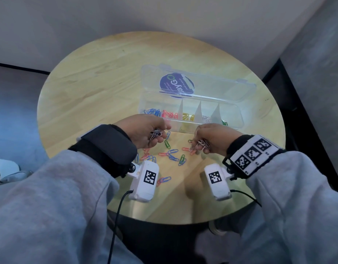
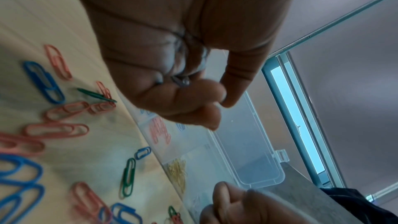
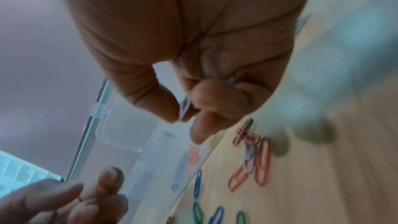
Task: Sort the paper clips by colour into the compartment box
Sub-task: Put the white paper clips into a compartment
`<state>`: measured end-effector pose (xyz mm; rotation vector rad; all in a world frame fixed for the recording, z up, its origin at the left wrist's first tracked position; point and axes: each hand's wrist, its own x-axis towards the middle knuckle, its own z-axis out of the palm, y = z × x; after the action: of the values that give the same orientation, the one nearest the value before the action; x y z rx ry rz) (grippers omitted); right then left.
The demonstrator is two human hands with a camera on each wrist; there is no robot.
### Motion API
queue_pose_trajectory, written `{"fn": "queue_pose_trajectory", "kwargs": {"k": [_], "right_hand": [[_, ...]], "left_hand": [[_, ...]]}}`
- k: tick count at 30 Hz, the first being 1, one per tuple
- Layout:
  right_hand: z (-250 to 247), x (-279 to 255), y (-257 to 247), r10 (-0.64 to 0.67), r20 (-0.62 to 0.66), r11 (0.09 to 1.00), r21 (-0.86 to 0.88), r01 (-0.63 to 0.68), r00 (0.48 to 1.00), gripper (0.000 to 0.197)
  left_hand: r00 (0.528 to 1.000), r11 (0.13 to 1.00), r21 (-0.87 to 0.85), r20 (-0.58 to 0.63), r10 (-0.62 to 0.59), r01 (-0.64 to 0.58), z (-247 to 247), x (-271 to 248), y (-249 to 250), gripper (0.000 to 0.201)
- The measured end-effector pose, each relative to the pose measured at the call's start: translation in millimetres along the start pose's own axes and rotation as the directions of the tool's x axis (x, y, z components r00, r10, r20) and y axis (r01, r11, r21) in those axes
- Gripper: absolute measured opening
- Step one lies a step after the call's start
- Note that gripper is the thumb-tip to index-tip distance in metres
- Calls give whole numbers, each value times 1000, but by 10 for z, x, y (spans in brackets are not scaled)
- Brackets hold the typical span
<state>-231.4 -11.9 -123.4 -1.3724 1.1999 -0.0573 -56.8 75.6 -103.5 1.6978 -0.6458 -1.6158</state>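
A: Both hands pinch silver clips: left grip (image 1: 145, 131) on one bunch (image 1: 155, 134), right grip (image 1: 212, 139) on another (image 1: 203, 144).

B: Drop them in the box (image 1: 238, 119) at twelve o'clock, probably the silver compartment (image 1: 206, 118); release low.

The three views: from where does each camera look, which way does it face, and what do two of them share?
Head: worn on the head, looks forward and down at the round table, compartment box, both grey sleeves, left hand and right hand.
Left wrist: looks along the left hand, which pinches silver paper clips, toward the box.
Right wrist: looks along the right hand, which pinches a silver paper clip.
Shared: both wrist views show the box and loose clips; each catches the other hand.
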Motion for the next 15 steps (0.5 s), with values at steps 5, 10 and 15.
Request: {"fn": "queue_pose_trajectory", "kwargs": {"k": [5, 10, 15], "right_hand": [[-27, -3, 98, 49, 26, 993, -109, -45, 998, 26], [-5, -40, 104, -6, -8, 931, -366, 3, 1000, 26], [-13, -36, 38, -175, 18, 600, -791, 121, 984, 17]], "left_hand": [[1000, 1000, 13, 13, 3, -3, -8, 6, -4, 18], [999, 984, 173, -10, -39, 40, 23, -4, -27, 28], [998, 965, 255, -27, -61, 66, 49, -11, -26, 24]]}}
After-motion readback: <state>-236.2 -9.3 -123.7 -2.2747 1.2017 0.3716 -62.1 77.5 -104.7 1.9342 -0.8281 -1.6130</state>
